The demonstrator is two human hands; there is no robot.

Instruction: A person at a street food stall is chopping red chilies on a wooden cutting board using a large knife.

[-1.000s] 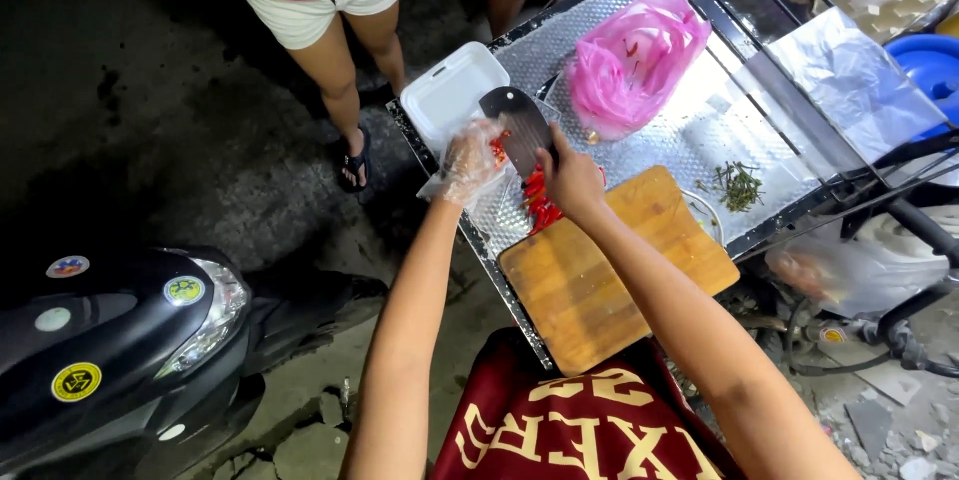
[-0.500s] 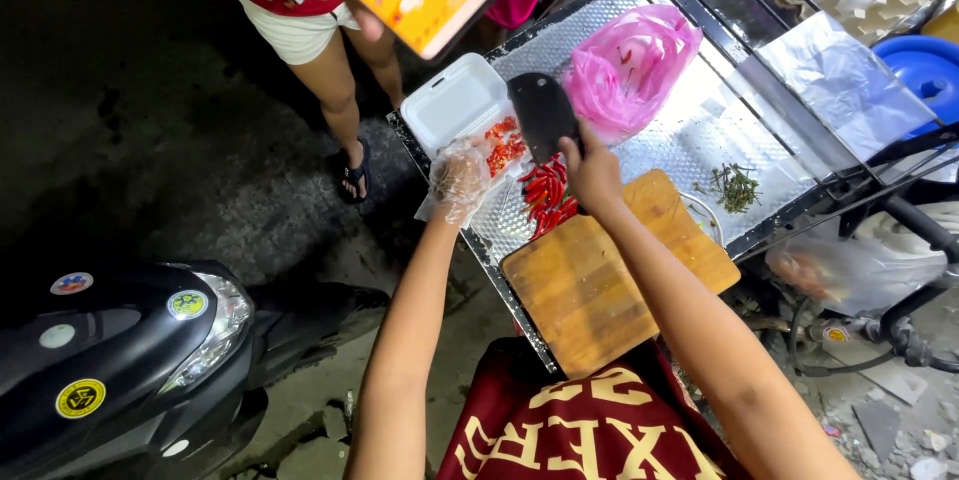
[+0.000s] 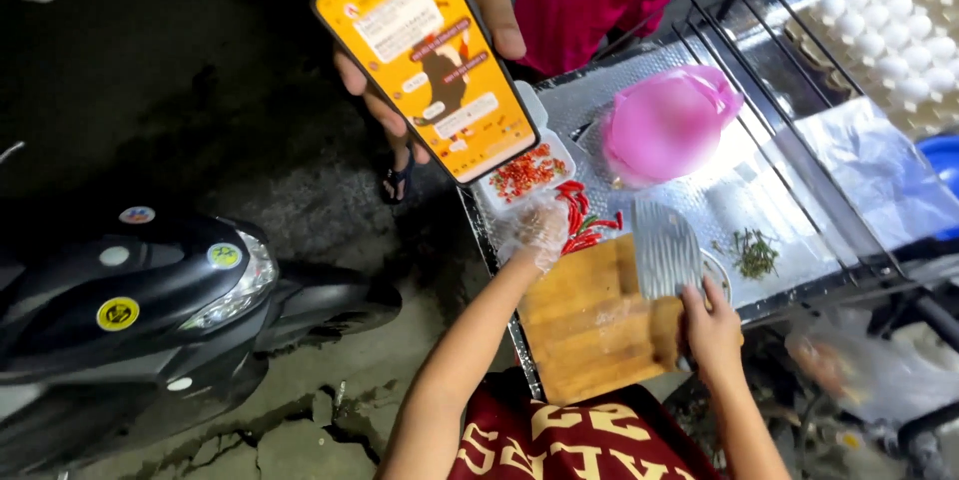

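Observation:
My left hand [image 3: 540, 229], inside a clear plastic glove, rests on whole red chillies [image 3: 582, 218] just past the wooden cutting board [image 3: 591, 325]. My right hand [image 3: 711, 325] grips the handle of a wide cleaver [image 3: 665, 248] whose blade lies over the board's far right corner. A white foam tray [image 3: 527, 174] of chopped red chilli sits beyond the chillies. Another person's hand holds up a phone [image 3: 427, 50] with an orange screen above the tray.
The board lies on a metal cart top [image 3: 719, 200] with a pink plastic bag [image 3: 665, 123], green stems [image 3: 755, 255] and a tray of white eggs [image 3: 894, 35] at the back right. A black scooter [image 3: 130, 300] stands at the left on cracked pavement.
The cleaver has swung from the foam tray back to the board's right side. My gloved left hand moved onto the whole chillies. The other person's phone came closer, and the view shifted.

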